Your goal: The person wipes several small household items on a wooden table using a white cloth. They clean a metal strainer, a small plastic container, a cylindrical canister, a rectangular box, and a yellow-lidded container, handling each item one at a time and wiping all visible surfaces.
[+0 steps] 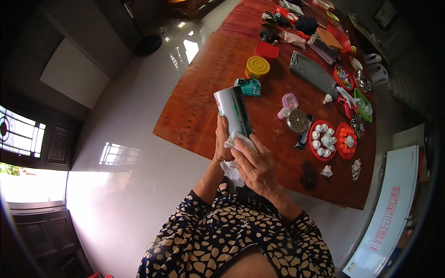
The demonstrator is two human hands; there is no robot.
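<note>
Upright in front of me, over the table's near edge, is a white and black cylindrical tube (234, 110) with green marks. My left hand (221, 142) is wrapped round its lower left side, with most of the fingers hidden behind it. A crumpled white tissue (239, 139) is pressed against the tube's lower part by my right hand (255, 162), whose fingers are bent over it. More white tissue (230, 170) hangs below, between my wrists. Just beyond the tube lie a teal packet (249, 87) and a round tub with a yellow lid (257, 67).
The red-brown wooden table (194, 102) carries a red tray of white cups (324, 140), a red flower-shaped dish (346, 141), a round metal drain cover (297, 121), a shuttlecock (327, 98), a grey bag (313, 73) and crumpled tissues (327, 171). A white box (387, 213) stands at right.
</note>
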